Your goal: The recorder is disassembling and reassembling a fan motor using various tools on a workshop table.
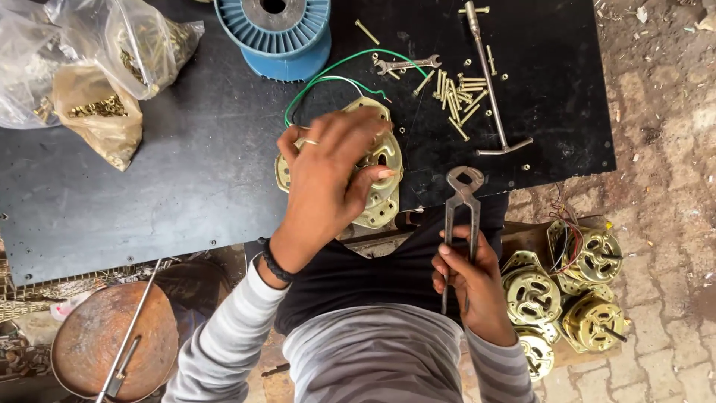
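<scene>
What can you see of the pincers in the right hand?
The dark metal pincers have two long straight handles, a pivot and rounded jaws that look nearly closed. The right hand grips the handles low down, holding the tool upright with the jaws pointing away, over the edge of the black work board. Nothing else touches it.

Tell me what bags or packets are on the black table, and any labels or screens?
Clear plastic bag: top left corner, crumpled, see-through, brass-coloured screws inside.
Tan plastic bag: just below it, slumped, yellowish, more small brass parts inside.
No labels, signs or screens show.
</scene>
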